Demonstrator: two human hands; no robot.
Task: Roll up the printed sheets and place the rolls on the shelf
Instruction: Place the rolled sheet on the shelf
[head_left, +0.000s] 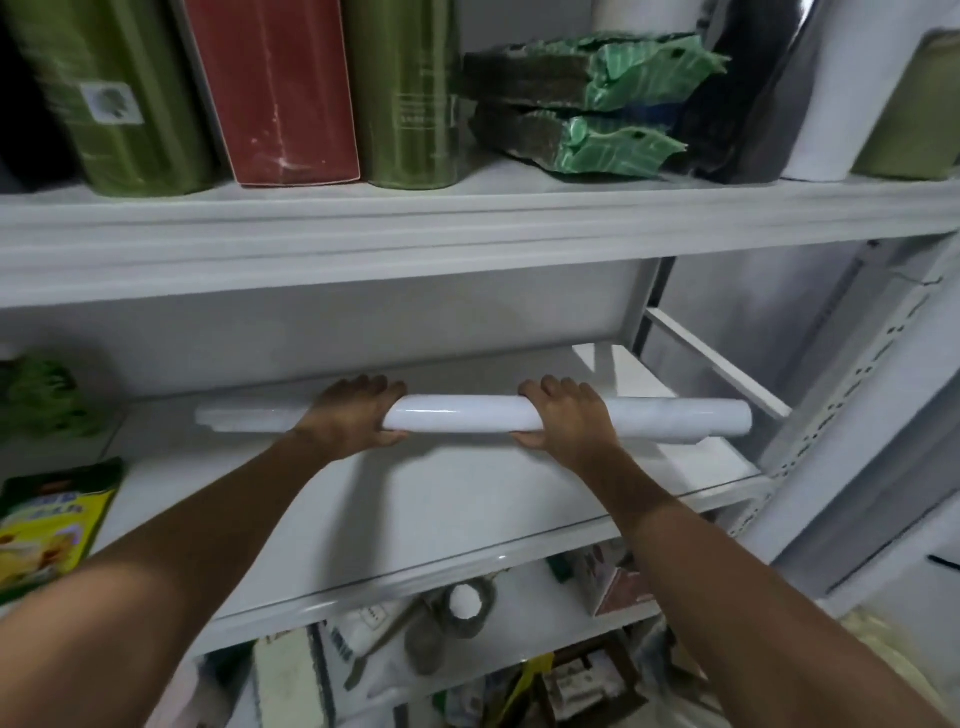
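A long white glossy roll of sheets (462, 414) lies crosswise over the middle shelf board (415, 514) of a white metal rack. My left hand (353, 413) wraps over the roll left of its middle. My right hand (569, 415) wraps over it right of its middle. Both hands have fingers curled over the top and thumbs underneath. The roll's ends stick out past each hand, the right end reaching near the rack's side rail. Whether the roll rests on the board or hovers just above it I cannot tell.
The upper shelf (467, 223) carries green cans (410, 93), a red box (275, 88) and green-wrapped packs (587, 104). A yellow-green packet (47, 525) lies at the left of the middle shelf. Clutter fills the lower shelf (457, 613). A perforated upright (852, 384) stands at right.
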